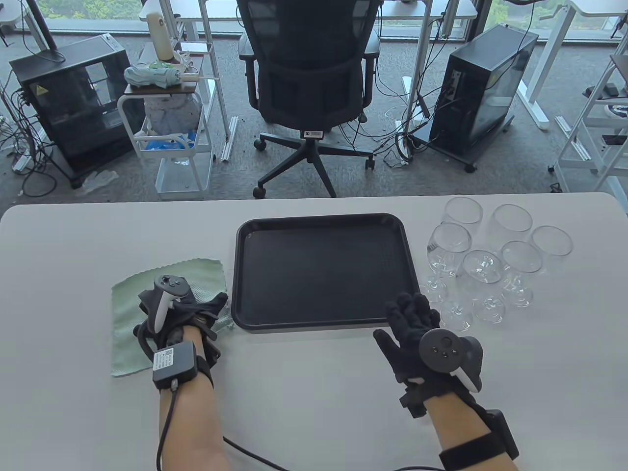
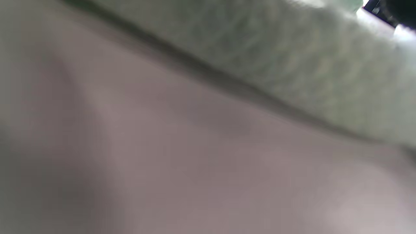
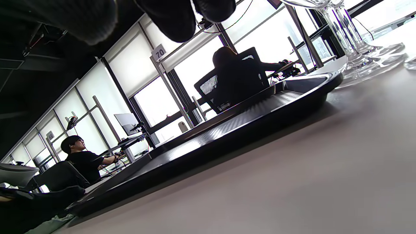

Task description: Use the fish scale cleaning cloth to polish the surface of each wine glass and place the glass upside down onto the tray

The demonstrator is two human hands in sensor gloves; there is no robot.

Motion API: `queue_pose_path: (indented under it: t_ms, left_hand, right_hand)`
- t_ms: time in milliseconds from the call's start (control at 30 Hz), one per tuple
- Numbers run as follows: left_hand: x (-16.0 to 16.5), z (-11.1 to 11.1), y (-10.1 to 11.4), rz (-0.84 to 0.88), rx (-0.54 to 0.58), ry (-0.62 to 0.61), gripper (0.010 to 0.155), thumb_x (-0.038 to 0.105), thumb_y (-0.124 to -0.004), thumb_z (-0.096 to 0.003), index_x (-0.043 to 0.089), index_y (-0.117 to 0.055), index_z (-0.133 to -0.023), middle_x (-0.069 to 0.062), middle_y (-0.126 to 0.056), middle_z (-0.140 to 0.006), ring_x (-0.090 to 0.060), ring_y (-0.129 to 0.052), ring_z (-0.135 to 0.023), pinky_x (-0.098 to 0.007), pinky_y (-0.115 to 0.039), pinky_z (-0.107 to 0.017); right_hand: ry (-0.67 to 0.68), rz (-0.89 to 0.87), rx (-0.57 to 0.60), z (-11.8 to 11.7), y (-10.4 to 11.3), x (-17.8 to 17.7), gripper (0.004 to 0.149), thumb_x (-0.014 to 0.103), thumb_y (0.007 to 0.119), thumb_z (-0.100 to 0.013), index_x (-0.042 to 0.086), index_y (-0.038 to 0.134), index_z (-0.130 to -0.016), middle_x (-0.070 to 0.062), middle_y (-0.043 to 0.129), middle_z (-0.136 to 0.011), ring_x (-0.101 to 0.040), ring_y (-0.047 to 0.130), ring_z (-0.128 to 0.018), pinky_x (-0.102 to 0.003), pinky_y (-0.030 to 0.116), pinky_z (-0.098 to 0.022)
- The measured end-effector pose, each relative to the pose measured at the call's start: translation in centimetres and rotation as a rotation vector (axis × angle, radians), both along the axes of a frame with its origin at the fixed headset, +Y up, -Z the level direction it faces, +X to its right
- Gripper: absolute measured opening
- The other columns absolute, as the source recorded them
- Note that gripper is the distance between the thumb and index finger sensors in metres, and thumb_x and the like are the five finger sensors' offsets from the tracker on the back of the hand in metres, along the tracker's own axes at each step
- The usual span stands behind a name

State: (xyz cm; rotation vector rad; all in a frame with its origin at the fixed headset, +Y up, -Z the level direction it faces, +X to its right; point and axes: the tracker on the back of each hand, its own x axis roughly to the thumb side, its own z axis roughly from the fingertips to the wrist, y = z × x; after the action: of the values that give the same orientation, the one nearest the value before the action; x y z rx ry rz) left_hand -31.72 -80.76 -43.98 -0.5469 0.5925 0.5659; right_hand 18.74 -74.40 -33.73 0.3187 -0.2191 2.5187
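My right hand (image 1: pixel 417 333), fingers spread, has the glasses (image 1: pixel 483 267) just ahead-right; my left hand (image 1: pixel 179 314) lies flat on the cloth (image 1: pixel 130 314).

The left hand (image 1: pixel 179 314) covers the cloth (image 1: pixel 132 304) toward three o'clock; the left wrist view blurs it; glass stems (image 3: pixel 344 35) are cut off at twelve o'clock.

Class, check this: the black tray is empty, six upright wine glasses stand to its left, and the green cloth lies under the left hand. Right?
Not quite. The table view shows the six wine glasses standing right of the tray, not left. The rest holds: empty tray, green cloth under the left hand.
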Motion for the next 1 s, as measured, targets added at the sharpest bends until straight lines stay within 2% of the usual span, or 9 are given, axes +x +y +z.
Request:
queue_pose_path:
  t_ms: [67, 200, 300, 400, 467, 533, 667, 833, 1000]
  left_hand:
    - [0.3, -0.1, 0.0, -0.081, -0.050, -0.022, 0.098, 0.084, -0.072, -0.0387, 0.050, -0.007, -0.104, 0.006, 0.014, -0.111, -0.035, 0.022, -0.099, -0.077, 0.001, -0.060]
    - [0.2, 0.5, 0.8, -0.067, 0.042, 0.030, 0.063, 0.057, -0.063, -0.0555, 0.049, -0.027, -0.106, 0.007, -0.003, -0.116, -0.034, 0.009, -0.106, -0.075, -0.003, -0.066]
    - [-0.1, 1.8, 1.7, 0.043, 0.146, 0.023, 0.058, 0.055, -0.058, -0.0564, 0.042, -0.040, -0.110, 0.006, -0.016, -0.119, -0.033, -0.002, -0.109, -0.071, -0.008, -0.070]
    - [0.1, 3.7, 3.3, 0.381, 0.435, 0.062, 0.059, 0.055, -0.056, -0.0578, 0.039, -0.040, -0.112, -0.001, -0.027, -0.121, -0.039, -0.017, -0.111, -0.070, -0.017, -0.072]
    - [1.3, 5.2, 4.4, 0.749, 0.691, 0.119, 0.059, 0.054, -0.057, -0.0582, 0.036, -0.041, -0.112, -0.002, -0.031, -0.121, -0.040, -0.022, -0.112, -0.069, -0.017, -0.072]
    - [3.3, 6.5, 5.3, 1.113, 0.841, 0.131, 0.059, 0.054, -0.056, -0.0596, 0.036, -0.040, -0.113, -0.002, -0.032, -0.122, -0.040, -0.023, -0.113, -0.070, -0.016, -0.073]
    - [7.5, 8.4, 6.8, 1.545, 0.943, 0.061, 0.060, 0.055, -0.053, -0.0616, 0.036, -0.034, -0.115, -0.001, -0.027, -0.124, -0.040, -0.021, -0.116, -0.073, -0.015, -0.074]
    - [11.4, 9.7, 7.8, 1.712, 0.969, -0.044, 0.060, 0.059, -0.050, -0.0611, 0.039, -0.032, -0.115, 0.002, -0.029, -0.125, -0.038, -0.024, -0.117, -0.073, -0.019, -0.076]
    - [12.7, 10.2, 8.5, 1.734, 0.952, -0.119, 0.060, 0.059, -0.049, -0.0610, 0.039, -0.032, -0.115, 0.003, -0.029, -0.125, -0.038, -0.025, -0.118, -0.073, -0.021, -0.077]
  right_hand:
    - [0.001, -0.002, -0.001, 0.0, 0.0, 0.0, 0.069, 0.062, 0.070, -0.052, 0.023, 0.057, -0.108, -0.012, 0.043, -0.115, -0.036, 0.023, -0.104, -0.060, 0.029, -0.070]
    - [0.002, -0.011, 0.001, 0.0, 0.0, 0.0, 0.069, 0.062, 0.070, -0.052, 0.023, 0.057, -0.107, -0.012, 0.044, -0.115, -0.037, 0.025, -0.104, -0.061, 0.031, -0.071]
    - [-0.005, -0.031, -0.018, 0.0, -0.2, 0.2, 0.069, 0.062, 0.070, -0.052, 0.022, 0.058, -0.107, -0.013, 0.048, -0.115, -0.041, 0.033, -0.104, -0.064, 0.038, -0.070]
    - [-0.027, -0.043, -0.028, 0.0, -0.2, 0.6, 0.068, 0.062, 0.070, -0.052, 0.020, 0.062, -0.105, -0.016, 0.060, -0.111, -0.046, 0.048, -0.102, -0.064, 0.049, -0.069]
    - [-0.053, -0.056, -0.048, -0.1, -0.2, 0.9, 0.067, 0.062, 0.070, -0.052, 0.018, 0.067, -0.102, -0.018, 0.070, -0.105, -0.049, 0.062, -0.096, -0.063, 0.057, -0.067]
    - [-0.098, -0.067, -0.079, -0.2, -0.1, 1.4, 0.067, 0.064, 0.072, -0.051, 0.015, 0.074, -0.097, -0.020, 0.081, -0.096, -0.049, 0.075, -0.086, -0.062, 0.067, -0.062]
    - [-0.199, -0.082, -0.243, -0.4, -0.6, 3.2, 0.072, 0.069, 0.073, -0.049, 0.014, 0.075, -0.096, -0.020, 0.083, -0.094, -0.049, 0.078, -0.083, -0.061, 0.069, -0.060]
    - [-0.410, -0.111, -0.320, -0.6, -0.5, 5.6, 0.076, 0.072, 0.077, -0.047, 0.013, 0.075, -0.096, -0.021, 0.083, -0.093, -0.050, 0.078, -0.082, -0.061, 0.069, -0.059]
    - [-0.581, -0.118, -0.442, -0.4, 0.3, 8.7, 0.078, 0.074, 0.079, -0.046, 0.013, 0.076, -0.095, -0.021, 0.085, -0.092, -0.049, 0.080, -0.081, -0.061, 0.071, -0.058]
